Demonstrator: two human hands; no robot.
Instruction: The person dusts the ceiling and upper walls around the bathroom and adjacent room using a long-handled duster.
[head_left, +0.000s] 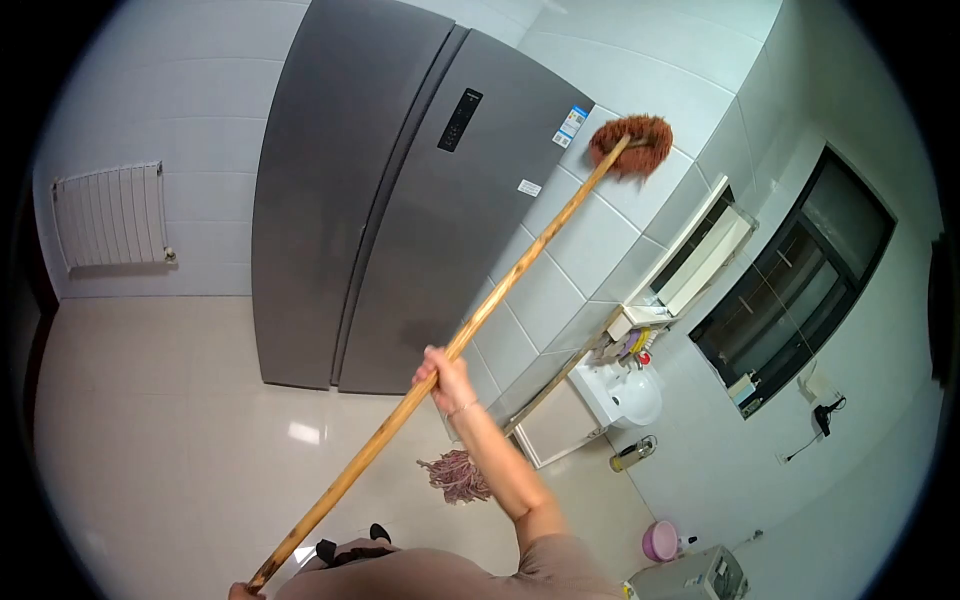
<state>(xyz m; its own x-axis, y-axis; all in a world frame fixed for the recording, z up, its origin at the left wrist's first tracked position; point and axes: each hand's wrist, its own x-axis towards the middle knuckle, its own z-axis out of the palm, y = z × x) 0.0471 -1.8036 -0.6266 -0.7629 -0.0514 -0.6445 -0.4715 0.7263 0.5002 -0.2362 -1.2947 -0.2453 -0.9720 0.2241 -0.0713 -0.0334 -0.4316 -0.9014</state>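
A long-handled duster (pixel 520 265) slants up across the view, with a pale wooden pole and a fluffy reddish-brown head (pixel 640 150). The head is against or close to the white wall tiles, right of the fridge; contact cannot be made out. My right hand (pixel 445 382) is wrapped round the middle of the pole. At the bottom edge, my left hand (pixel 243 592) grips the pole's lower end and is mostly cut off by the frame.
A grey double-door fridge (pixel 400 230) stands in front of me. Below my right forearm, a string mop head (pixel 457 476) lies on the tiled floor (pixel 180 430). On the right are a washbasin (pixel 632 397), an open mirror cabinet (pixel 705 260), a window (pixel 800 285) and a pink basin (pixel 660 541).
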